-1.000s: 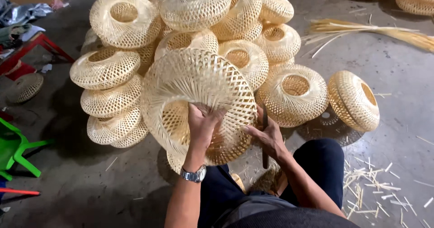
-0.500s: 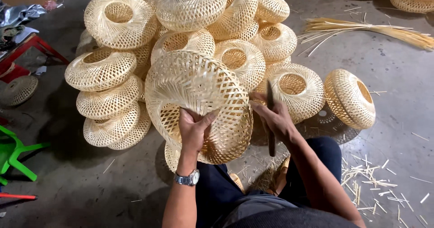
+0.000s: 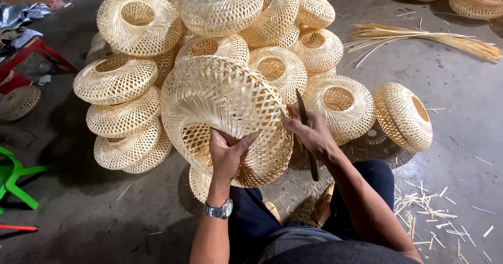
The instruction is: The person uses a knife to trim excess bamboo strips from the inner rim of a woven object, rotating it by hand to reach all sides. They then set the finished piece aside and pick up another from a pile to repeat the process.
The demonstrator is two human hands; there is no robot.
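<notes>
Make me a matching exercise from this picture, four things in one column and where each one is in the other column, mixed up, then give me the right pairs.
Things:
1. left hand
2. right hand
3. bundle of bamboo strips
4. green plastic stool

Places:
A. at the left edge of the picture, on the floor
B. gripping the rim of the large woven bamboo shade
C. holding a dark knife beside the shade
D. lying on the floor at the upper right

Pairs: 1-B, 2-C, 3-D, 4-A
</notes>
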